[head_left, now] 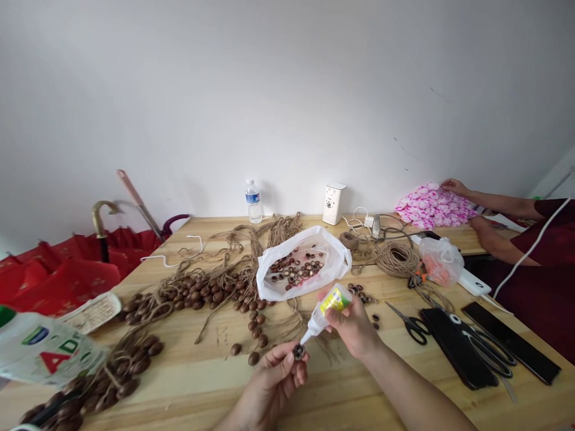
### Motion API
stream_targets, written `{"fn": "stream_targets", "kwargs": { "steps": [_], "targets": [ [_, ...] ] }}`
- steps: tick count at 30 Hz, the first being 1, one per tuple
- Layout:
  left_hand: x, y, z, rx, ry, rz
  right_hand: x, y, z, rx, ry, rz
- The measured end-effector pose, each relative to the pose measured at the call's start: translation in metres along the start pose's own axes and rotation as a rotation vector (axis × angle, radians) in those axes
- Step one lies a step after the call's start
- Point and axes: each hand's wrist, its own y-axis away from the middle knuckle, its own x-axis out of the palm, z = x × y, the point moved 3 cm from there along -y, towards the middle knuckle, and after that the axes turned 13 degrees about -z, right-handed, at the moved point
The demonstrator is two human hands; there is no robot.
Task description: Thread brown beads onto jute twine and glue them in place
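Observation:
Between the fingertips of my left hand (276, 377) is a small dark brown nut shell (299, 352), its hollow side turned up. My right hand (353, 329) is wrapped round a white glue bottle (330, 306) with a yellow and green label. The bottle tilts down to the left, and its narrow nozzle meets or nearly meets the shell; I cannot tell whether glue is coming out. Just beyond my hands lies an open white plastic bag (283, 293) holding many shell pieces (299, 269). More shell pieces (362, 293) lie on the wood beside it.
Brown nuts on twine (197, 290) spread over the left of the wooden table (193, 359). A large bottle (49, 347) stands front left. Scissors (411, 323), phones (512, 341) and a twine coil (398, 258) lie right. Another person's hand (456, 187) touches pink-white material (433, 206).

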Motion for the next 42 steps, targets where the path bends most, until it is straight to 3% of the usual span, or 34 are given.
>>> {"fn": "stream_targets", "kwargs": {
  "steps": [6,19,42],
  "targets": [
    [0.0,0.0,-0.001,0.006,0.006,0.032,0.003,0.001,-0.002,0.015,0.121,0.045],
    [0.0,0.002,0.002,-0.009,0.027,0.084,0.001,-0.002,-0.022,0.051,0.017,0.067],
    [0.005,0.003,-0.003,-0.068,0.077,0.092,-0.003,-0.006,-0.015,-0.023,0.044,0.153]
  ]
}}
